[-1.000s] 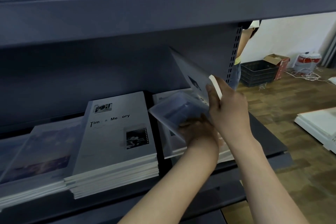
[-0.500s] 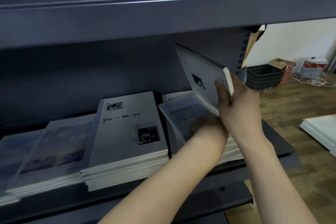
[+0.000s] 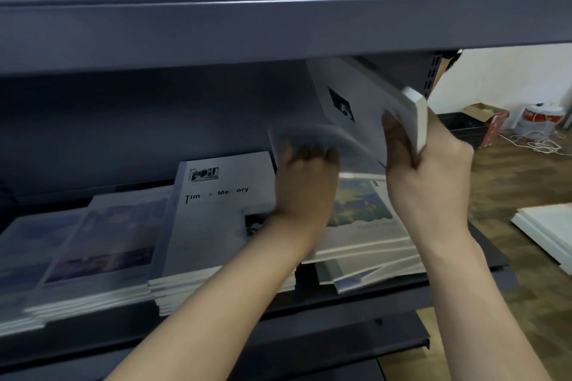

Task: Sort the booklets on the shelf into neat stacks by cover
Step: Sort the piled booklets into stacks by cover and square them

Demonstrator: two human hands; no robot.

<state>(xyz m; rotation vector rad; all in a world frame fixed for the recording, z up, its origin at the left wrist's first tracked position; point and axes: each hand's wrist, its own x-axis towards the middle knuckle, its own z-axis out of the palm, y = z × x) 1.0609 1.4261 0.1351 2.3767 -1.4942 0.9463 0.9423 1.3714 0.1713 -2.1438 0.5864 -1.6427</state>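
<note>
Grey shelf point(image 3: 278, 28): we sort booklets by cover.
Right hand point(image 3: 433, 170): grips a raised bundle point(image 3: 365, 96), exposing covers beneath.
Left hand point(image 3: 305, 182): fingers curled round one blurred booklet point(image 3: 312, 136), lifting it.

Booklet point(image 3: 312, 139) at left hand point(image 3: 305, 182) perhaps motion-blurred, cover unreadable

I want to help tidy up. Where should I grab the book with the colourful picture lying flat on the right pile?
Grip the colourful booklet by its front edge, coming from the shelf's open front. It lies flat with that edge facing out, while both hands and the lifted bundle crowd the back.
</note>
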